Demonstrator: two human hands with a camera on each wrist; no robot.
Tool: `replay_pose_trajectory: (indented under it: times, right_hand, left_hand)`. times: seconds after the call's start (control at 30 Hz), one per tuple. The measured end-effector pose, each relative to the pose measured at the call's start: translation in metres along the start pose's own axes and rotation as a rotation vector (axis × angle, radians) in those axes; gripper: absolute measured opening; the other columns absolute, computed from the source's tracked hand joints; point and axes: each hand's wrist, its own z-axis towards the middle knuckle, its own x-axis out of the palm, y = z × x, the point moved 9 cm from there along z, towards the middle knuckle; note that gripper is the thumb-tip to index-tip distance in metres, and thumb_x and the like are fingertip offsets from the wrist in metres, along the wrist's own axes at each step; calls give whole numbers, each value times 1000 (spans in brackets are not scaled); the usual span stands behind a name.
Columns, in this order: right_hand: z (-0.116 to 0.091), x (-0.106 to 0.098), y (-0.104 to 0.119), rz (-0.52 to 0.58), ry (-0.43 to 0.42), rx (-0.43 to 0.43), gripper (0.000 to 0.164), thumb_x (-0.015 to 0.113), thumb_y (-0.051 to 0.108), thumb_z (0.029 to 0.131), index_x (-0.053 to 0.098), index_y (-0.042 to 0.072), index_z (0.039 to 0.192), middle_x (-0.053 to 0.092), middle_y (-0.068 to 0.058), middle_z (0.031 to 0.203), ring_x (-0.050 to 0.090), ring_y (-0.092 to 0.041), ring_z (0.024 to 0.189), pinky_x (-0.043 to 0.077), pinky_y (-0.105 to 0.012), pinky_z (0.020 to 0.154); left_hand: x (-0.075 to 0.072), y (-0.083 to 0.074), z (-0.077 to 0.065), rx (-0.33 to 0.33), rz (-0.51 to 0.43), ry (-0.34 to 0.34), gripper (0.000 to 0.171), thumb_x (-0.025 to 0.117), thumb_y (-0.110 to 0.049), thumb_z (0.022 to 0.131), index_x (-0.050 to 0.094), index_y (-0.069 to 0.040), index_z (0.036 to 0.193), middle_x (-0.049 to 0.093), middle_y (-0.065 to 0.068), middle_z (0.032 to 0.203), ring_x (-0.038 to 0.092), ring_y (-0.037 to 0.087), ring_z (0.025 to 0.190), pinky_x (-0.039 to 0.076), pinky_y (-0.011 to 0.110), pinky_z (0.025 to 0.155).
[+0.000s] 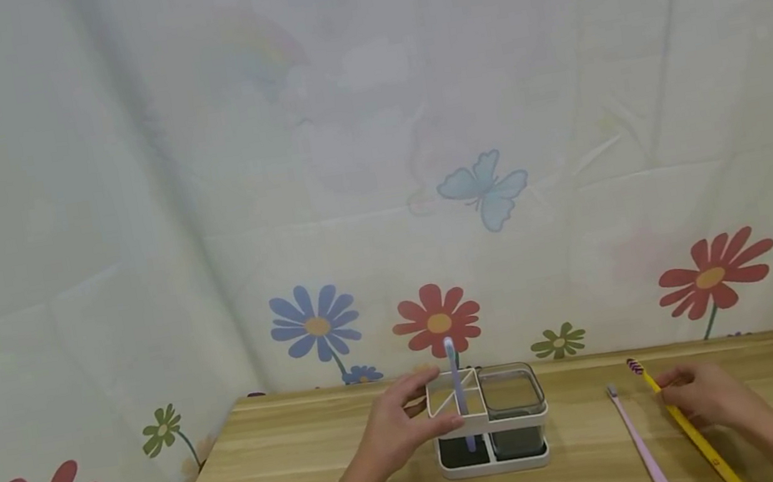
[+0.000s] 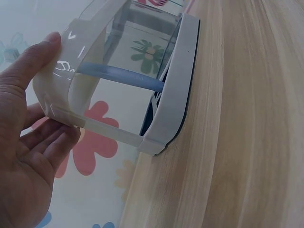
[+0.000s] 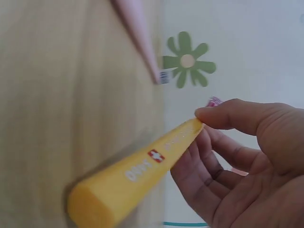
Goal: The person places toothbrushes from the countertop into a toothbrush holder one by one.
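A white toothbrush holder (image 1: 489, 418) with a divided top and a clear cup (image 1: 512, 391) stands on the table. My left hand (image 1: 403, 419) grips its upper rim from the left, thumb on the near side and fingers behind. A lavender toothbrush (image 1: 457, 381) stands upright in one of the divided slots; its bluish handle (image 2: 121, 76) shows through the frame in the left wrist view. At the right, my right hand (image 1: 707, 395) pinches a yellow toothbrush (image 1: 698, 436) between thumb and fingers, near its purple-bristled head. The printed handle end (image 3: 142, 173) points toward the right wrist camera.
A pink toothbrush (image 1: 641, 441) lies on the table just left of the yellow one. The wooden table (image 1: 280, 477) ends at the back against a light cloth (image 1: 349, 196) printed with flowers and butterflies. Another cloth side hangs at the left.
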Motion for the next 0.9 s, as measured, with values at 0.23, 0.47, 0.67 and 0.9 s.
replay_pose_trajectory:
  times: [0.23, 0.47, 0.67, 0.9]
  right_hand:
    - [-8, -16, 26, 95, -57, -90, 37, 65, 12, 105, 57, -17, 127, 70, -17, 104, 68, -24, 87, 66, -41, 71]
    - [-20, -25, 54, 108, -142, -209, 40, 66, 14, 106, 55, -16, 130, 67, -16, 104, 68, -22, 86, 66, -35, 70]
    - [-31, -29, 74, 153, -182, -248, 42, 65, 14, 108, 54, -15, 136, 67, -18, 109, 69, -18, 86, 66, -34, 72]
    - [-44, -30, 98, 185, -241, -327, 44, 67, 19, 107, 55, -12, 136, 67, -20, 115, 70, -7, 84, 66, -31, 71]
  left_hand:
    - [0, -1, 0, 5, -6, 4, 71, 92, -33, 86, 63, -14, 147, 61, 12, 145, 62, 34, 131, 53, 47, 107]
    - [-1, -1, 0, 7, -1, 1, 70, 92, -32, 86, 63, -14, 147, 61, 11, 144, 62, 34, 131, 53, 48, 107]
    - [-1, 0, 0, 12, -17, 1, 69, 93, -31, 86, 64, -14, 146, 62, 10, 143, 63, 32, 130, 53, 48, 107]
    - [0, 1, 0, 15, -37, 7, 67, 92, -31, 86, 65, -16, 145, 62, 12, 143, 63, 32, 130, 54, 47, 107]
